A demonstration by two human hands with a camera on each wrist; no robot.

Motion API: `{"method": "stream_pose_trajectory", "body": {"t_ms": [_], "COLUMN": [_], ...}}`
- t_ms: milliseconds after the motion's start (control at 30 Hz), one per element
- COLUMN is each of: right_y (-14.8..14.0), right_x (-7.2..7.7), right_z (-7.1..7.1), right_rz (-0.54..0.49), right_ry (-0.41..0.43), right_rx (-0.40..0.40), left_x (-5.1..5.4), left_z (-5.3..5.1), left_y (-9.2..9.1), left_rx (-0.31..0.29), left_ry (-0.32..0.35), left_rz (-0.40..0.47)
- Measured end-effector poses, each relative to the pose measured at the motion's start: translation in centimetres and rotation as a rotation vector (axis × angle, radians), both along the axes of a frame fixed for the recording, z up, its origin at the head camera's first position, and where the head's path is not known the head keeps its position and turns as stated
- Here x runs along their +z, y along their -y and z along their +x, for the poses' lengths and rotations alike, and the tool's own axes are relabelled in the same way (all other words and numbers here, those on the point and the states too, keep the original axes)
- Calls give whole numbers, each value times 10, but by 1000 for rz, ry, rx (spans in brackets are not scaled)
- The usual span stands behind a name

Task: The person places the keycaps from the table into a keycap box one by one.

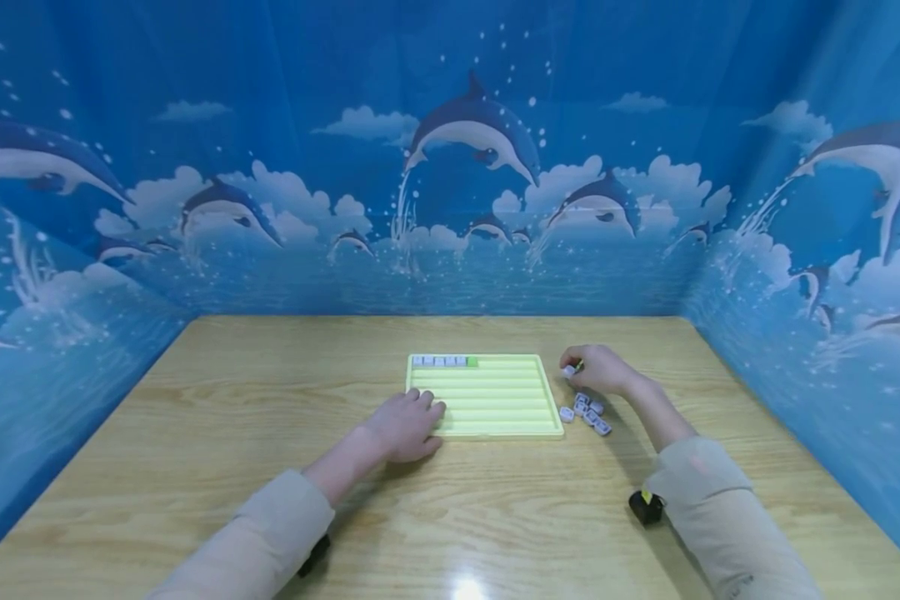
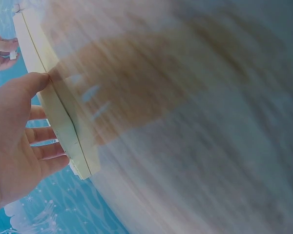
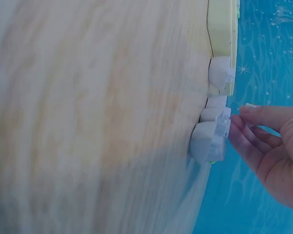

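A pale yellow-green ridged tray (image 1: 487, 400) lies on the table. Along its back row sit several small white tiles (image 1: 439, 362) and one green tile (image 1: 472, 362). My left hand (image 1: 405, 427) rests at the tray's front left corner; in the left wrist view its thumb touches the front edge and its fingers stretch over the tray, fairly straight. Beyond the tray's right side, my right hand (image 1: 602, 370) pinches a small white tile (image 1: 568, 372) between thumb and fingers, above the table. Nearer the front, several loose white tiles (image 1: 591, 415) lie in a cluster, with dark marks on them.
The wooden table (image 1: 495, 517) ends at blue dolphin-print curtains (image 1: 450, 275) at the back and both sides. One loose tile (image 1: 566, 414) lies close to the tray's right edge. A black wrist device (image 1: 647, 507) hangs by the right sleeve.
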State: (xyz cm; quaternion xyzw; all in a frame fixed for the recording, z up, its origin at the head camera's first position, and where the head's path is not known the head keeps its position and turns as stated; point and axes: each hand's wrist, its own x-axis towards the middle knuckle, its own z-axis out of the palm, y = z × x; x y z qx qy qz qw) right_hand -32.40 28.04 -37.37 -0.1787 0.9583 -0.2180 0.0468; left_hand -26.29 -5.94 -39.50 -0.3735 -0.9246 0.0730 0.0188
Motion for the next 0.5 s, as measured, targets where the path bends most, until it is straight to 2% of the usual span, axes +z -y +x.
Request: {"method": "stream_pose_trajectory", "body": {"t_ms": [233,500], "right_y": [10,22], "right_x": [2,2], "right_z": [-2,-5], "right_rz": [25,11], "right_ry": [-14,-39], "right_rx": [4,29], "left_x": [1,-1], "left_z": [1,0], "left_y": [0,0], "left_rx": [3,-4], "left_ry": [15,1], "left_rz": [-1,5]}}
